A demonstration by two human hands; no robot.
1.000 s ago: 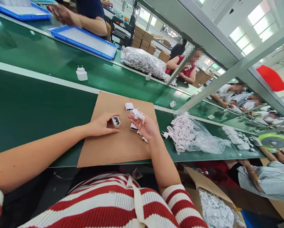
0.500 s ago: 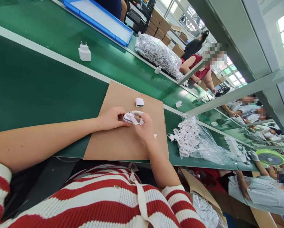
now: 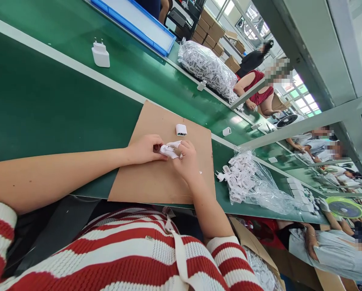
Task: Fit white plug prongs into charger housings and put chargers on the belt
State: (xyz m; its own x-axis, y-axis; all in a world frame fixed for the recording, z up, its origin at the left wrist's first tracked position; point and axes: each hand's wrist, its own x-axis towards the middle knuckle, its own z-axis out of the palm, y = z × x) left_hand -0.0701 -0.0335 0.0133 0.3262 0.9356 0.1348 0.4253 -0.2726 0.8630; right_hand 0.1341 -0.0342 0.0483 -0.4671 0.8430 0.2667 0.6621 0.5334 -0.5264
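Observation:
Both my hands meet over a brown cardboard sheet (image 3: 156, 178). My left hand (image 3: 146, 149) pinches the left end of a small white charger part (image 3: 166, 150). My right hand (image 3: 185, 159) grips a white curved strip (image 3: 175, 144) against the part's right side; whether the two are joined I cannot tell. Fingers hide much of both. Just beyond them on the cardboard lies a white charger housing (image 3: 181, 129), its dark openings facing me. A tiny white scrap (image 3: 200, 172) sits beside my right wrist.
To the right is a clear bag of white plug parts (image 3: 243, 173). Across the green belt stand a white two-pin charger (image 3: 101, 55), a blue-rimmed tray (image 3: 132, 20) and a large filled bag (image 3: 207, 64). A metal frame (image 3: 290, 117) rises at right; several co-workers sit beyond.
The white strip, a raised loop before, now lies closer against the charger part. My right fingers have curled in over it. The two-pin charger has shifted left along the belt.

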